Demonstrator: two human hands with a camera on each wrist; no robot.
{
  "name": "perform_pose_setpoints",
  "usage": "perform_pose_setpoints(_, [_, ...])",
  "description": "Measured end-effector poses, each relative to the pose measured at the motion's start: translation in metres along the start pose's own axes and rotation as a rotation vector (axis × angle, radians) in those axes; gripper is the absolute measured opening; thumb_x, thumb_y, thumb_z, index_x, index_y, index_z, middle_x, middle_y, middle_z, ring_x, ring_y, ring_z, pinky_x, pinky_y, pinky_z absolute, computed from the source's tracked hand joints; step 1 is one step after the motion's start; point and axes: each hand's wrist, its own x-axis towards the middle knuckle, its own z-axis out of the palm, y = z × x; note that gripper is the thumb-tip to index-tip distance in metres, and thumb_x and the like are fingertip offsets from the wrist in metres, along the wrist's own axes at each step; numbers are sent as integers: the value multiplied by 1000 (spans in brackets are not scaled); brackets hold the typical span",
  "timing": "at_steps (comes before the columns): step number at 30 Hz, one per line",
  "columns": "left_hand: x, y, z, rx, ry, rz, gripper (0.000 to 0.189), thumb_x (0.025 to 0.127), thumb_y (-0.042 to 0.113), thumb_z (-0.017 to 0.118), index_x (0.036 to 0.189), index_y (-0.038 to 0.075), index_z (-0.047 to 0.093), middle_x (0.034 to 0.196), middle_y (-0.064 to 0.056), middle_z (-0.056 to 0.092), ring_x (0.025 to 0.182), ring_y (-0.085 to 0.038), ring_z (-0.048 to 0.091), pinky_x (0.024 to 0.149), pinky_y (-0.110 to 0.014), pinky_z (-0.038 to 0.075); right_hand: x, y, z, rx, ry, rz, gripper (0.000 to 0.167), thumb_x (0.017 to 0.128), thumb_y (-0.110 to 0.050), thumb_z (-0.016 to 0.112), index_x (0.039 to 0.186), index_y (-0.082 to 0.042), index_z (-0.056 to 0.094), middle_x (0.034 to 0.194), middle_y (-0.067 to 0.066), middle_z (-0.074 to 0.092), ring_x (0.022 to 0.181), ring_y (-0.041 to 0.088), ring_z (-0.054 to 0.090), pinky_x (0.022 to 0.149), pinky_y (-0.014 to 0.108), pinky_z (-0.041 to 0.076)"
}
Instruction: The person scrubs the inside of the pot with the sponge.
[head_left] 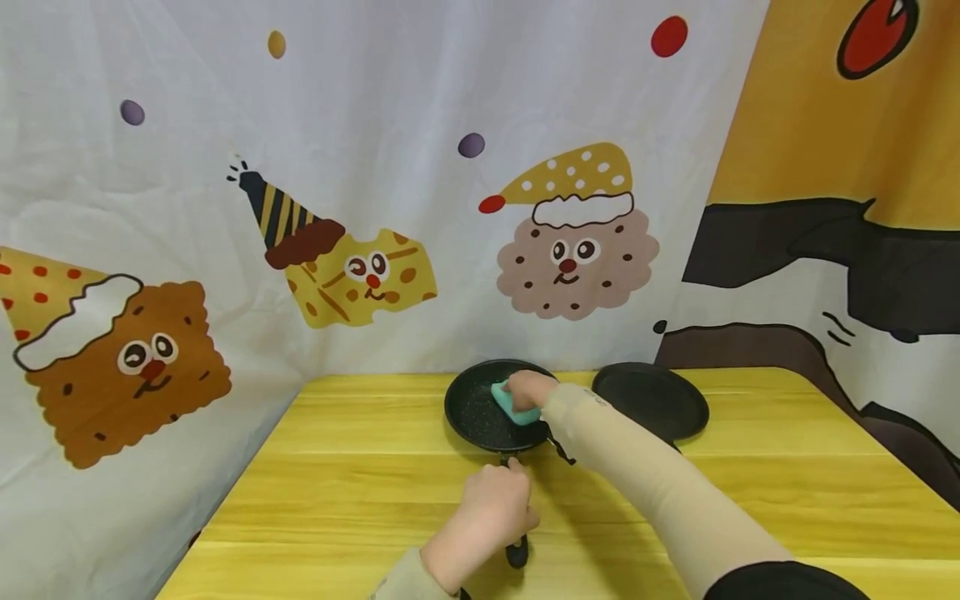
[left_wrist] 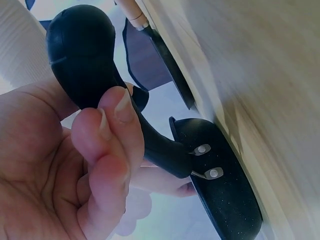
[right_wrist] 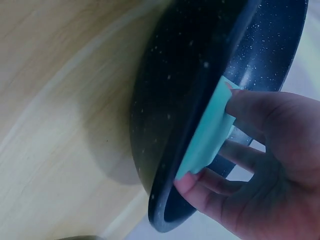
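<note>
A black speckled frying pan [head_left: 471, 412] sits on the wooden table, its handle pointing toward me. My left hand [head_left: 491, 502] grips the black handle [head_left: 517, 553]; in the left wrist view the fingers curl around it near its end. Inside the pan my right hand [head_left: 531, 389] holds a teal sponge [head_left: 510, 406] against the right part of the inner surface. The right wrist view shows thumb and fingers on the sponge's edges, close to the pan's rim [right_wrist: 159, 212]. Part of the sponge is covered by the hand.
Right of the frying pan lies a flat round black pan [head_left: 648, 400], its handle mostly hidden by my right sleeve [head_left: 660, 483]. The left wrist view shows a light brown handle [left_wrist: 132, 11] on it. A curtain [head_left: 420, 100] with printed cartoon snacks hangs behind the table [head_left: 337, 483].
</note>
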Motion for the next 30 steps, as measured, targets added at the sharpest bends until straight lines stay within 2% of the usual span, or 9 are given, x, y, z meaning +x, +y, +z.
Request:
perform_pose_setpoints(4, [1,1,-1,12,-10,-6,68,78,34,76,128,-8,58,88,-14,71,74,-26,66,47,-35,51,-3,3,2,-1,20,-3,53,91,-17,70,140,-12,54,144,9,48,123,25,51,88,31,45])
perform_pose_setpoints(6, [1,1,-1,17,-16,-5,68,78,34,76,129,-8,58,88,-14,71,74,-26,66,47,-34,51,-6,4,3,2,28,2,53,89,-20,73,139,-12,55,142,10,50,129,27,47,99,36,44])
perform_pose_setpoints(9, [1,1,-1,17,-32,-2,69,79,35,75,130,-8,57,87,-13,71,72,-24,65,47,-33,50,-10,4,4,6,28,10,54,88,-22,74,137,-11,56,140,10,51,129,28,47,103,40,43])
perform_pose_setpoints(12, [1,0,-1,5,-45,4,69,79,35,75,130,-8,57,84,-12,70,70,-23,64,46,-32,50,-14,3,5,13,28,8,53,86,-22,76,135,-10,58,137,10,54,126,29,49,101,40,44])
perform_pose_setpoints(20, [-1,-1,-2,-15,-47,6,69,78,34,75,130,-8,57,80,-10,69,78,-25,66,48,-33,50,-27,-3,5,18,26,-32,51,83,-23,79,129,-10,62,131,8,59,121,27,53,98,40,46])
perform_pose_setpoints(24, [0,-1,-2,-1,-53,4,69,78,36,75,130,-6,58,78,-10,68,74,-24,65,47,-33,50,-35,-6,2,61,17,-45,48,81,-22,81,126,-14,65,132,6,58,115,25,57,78,38,55])
perform_pose_setpoints(27, [0,-1,-3,-8,-70,5,68,80,36,74,131,-6,57,79,-10,68,74,-24,65,48,-33,51,-41,-8,1,85,0,-58,47,81,-23,81,125,-18,66,135,6,56,100,21,60,60,34,54])
perform_pose_setpoints(30, [-1,-2,-3,-5,-60,21,68,81,37,75,130,-7,57,79,-11,68,76,-26,66,49,-34,52,-42,-8,1,83,3,-72,45,81,-23,81,124,-19,67,133,4,57,86,17,59,55,32,51])
